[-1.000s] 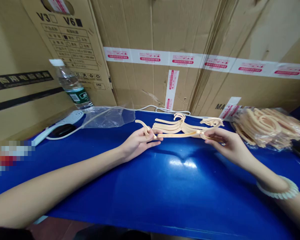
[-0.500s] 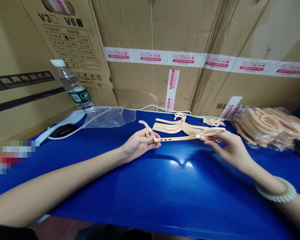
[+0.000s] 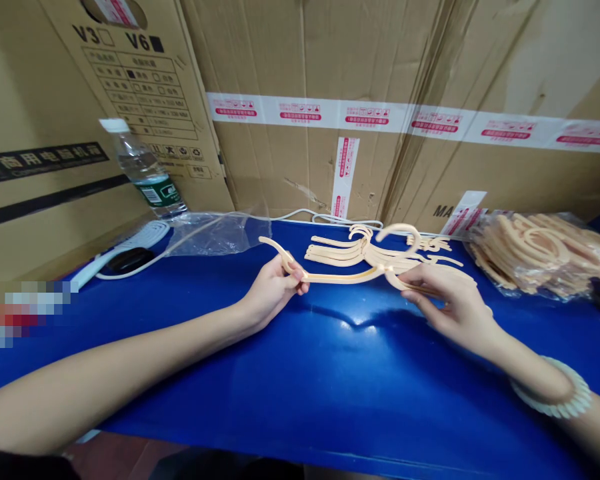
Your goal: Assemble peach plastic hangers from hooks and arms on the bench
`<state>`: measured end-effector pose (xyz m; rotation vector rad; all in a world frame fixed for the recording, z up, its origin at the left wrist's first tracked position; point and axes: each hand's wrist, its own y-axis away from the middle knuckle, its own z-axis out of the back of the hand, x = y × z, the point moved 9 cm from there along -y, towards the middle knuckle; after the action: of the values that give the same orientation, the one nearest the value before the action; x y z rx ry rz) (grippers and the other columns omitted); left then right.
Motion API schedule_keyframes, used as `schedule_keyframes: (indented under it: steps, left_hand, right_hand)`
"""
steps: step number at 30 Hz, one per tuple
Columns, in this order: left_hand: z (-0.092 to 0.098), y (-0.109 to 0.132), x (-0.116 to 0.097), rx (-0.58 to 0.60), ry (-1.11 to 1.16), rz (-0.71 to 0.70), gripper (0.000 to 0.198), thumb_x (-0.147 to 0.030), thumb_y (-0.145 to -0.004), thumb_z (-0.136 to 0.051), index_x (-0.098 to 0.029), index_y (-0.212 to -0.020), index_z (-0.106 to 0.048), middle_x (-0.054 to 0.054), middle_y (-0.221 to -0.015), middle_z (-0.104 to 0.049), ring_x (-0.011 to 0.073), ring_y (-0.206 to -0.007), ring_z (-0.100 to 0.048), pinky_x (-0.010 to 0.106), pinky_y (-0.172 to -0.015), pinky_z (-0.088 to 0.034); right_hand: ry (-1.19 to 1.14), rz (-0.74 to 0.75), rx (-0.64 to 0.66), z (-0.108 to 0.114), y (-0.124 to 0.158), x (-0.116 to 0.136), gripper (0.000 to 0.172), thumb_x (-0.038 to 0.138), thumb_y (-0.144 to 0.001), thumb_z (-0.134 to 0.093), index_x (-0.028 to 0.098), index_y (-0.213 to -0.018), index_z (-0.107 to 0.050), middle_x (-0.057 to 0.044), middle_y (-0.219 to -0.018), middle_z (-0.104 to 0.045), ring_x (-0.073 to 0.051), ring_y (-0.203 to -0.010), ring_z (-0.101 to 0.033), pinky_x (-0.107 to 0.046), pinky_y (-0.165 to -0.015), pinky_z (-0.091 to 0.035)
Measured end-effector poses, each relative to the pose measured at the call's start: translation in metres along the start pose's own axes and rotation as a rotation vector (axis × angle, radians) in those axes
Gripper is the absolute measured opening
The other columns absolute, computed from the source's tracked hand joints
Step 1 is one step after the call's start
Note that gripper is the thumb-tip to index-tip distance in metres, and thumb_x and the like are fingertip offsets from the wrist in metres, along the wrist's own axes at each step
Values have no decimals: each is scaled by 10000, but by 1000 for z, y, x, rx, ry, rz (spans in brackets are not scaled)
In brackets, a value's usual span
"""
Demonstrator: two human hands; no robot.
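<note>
A beige plastic clothes hanger [image 3: 343, 277] is held above the blue table, its round hook upward. Its left end is pinched between the thumb and fingers of my left hand [image 3: 275, 290], where a curved beige piece [image 3: 275, 247] sticks up and outward. My right hand [image 3: 447, 297] grips the hanger's other arm just right of the hook, covering much of it. Behind the held hanger lies a row of similar hangers [image 3: 333, 255], with small beige pieces [image 3: 440, 243] to their right.
At the right rear is a clear bag of beige hanger parts [image 3: 540, 257]. Cardboard boxes [image 3: 300, 160] wall off the back and left. A water bottle [image 3: 155, 187], plastic wrap [image 3: 220, 233], a white cable [image 3: 300, 213] and a dark oval object [image 3: 129, 260] are on the table [image 3: 300, 400].
The hanger has been turned so that its hook now stands up and faces me. My left hand has shifted slightly left and the curved end piece tilts further outward.
</note>
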<state>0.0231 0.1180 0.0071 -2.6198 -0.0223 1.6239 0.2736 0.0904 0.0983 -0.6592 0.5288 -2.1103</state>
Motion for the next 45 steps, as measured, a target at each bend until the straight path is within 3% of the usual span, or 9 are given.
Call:
schedule_keyframes:
  steps: [11, 14, 16, 18, 22, 26, 29, 34, 45]
  left_hand:
    - [6, 4, -6, -84, -18, -43, 399, -298, -590, -954, -141, -727, -614, 5, -758, -704, 144, -726, -700, 295, -796, -581]
    - [2, 11, -4, -84, -136, 9, 328, -366, -704, -878, -140, -778, -652, 46, -817, -732, 160, -745, -701, 312, -781, -587]
    - [-11, 21, -2, 18, -336, 32, 233, -350, -815, -775, -145, -804, -665, 81, -868, -748, 182, -781, -708, 329, -775, -587]
    - [-37, 38, -5, 245, -617, -69, 120, -269, -890, -676, -154, -858, -678, 101, -939, -754, 213, -875, -714, 358, -824, -583]
    - [-94, 97, -16, 764, -1096, -670, 182, -173, -942, -575, -169, -1095, -673, 132, -1197, -724, 291, -1182, -633, 468, -1060, -491]
    - [-102, 114, -15, 819, -1333, -924, 219, -247, -969, -564, -150, -1143, -656, 151, -1278, -702, 324, -1248, -604, 518, -1131, -432]
    - [-100, 109, -11, 806, -1426, -900, 286, -310, -992, -525, -120, -1166, -650, 179, -1303, -685, 333, -1219, -626, 516, -1086, -478]
    - [-98, 107, -5, 811, -1486, -863, 359, -353, -1003, -496, -76, -1167, -657, 217, -1292, -680, 362, -1181, -645, 483, -977, -556]
    - [-83, 84, 2, 757, -1411, -674, 358, -351, -994, -538, -137, -1262, -640, 216, -1375, -625, 398, -1363, -516, 572, -1105, -448]
  right_hand:
    - [-181, -277, -72, 3, 4, -26, 183, 330, -944, -666, 226, -1094, -686, -51, -928, -740, -178, -688, -675, -269, -554, -565]
    - [-217, -338, -91, 7, 4, -33, 224, 384, -927, -684, 218, -1078, -697, -56, -905, -738, -172, -652, -658, -263, -523, -556]
    - [-224, -366, -85, 10, 3, -36, 255, 409, -930, -673, 213, -1090, -701, -63, -903, -738, -164, -618, -638, -263, -507, -551]
    - [-241, -378, -39, 9, 2, -37, 300, 427, -946, -647, 211, -1148, -692, -75, -934, -738, -161, -610, -629, -266, -503, -551]
    - [-210, -312, 158, -3, -1, -29, 291, 418, -965, -601, 201, -1139, -688, -91, -967, -738, -191, -718, -667, -280, -568, -557]
    - [-181, -300, 389, -25, 6, -26, 205, 366, -966, -568, 205, -998, -691, -52, -837, -731, -194, -709, -668, -295, -616, -543]
    - [-177, -301, 491, -36, 13, -25, 172, 321, -959, -557, 210, -946, -687, -49, -862, -730, -195, -743, -678, -306, -673, -554]
    - [-56, -221, 475, -35, 13, -21, 152, 285, -921, -576, 201, -861, -688, -78, -883, -688, -201, -752, -656, -299, -654, -534]
    - [107, -184, 323, -38, 9, -33, 135, 250, -942, -577, 193, -919, -698, -75, -829, -677, -214, -738, -628, -316, -666, -485]
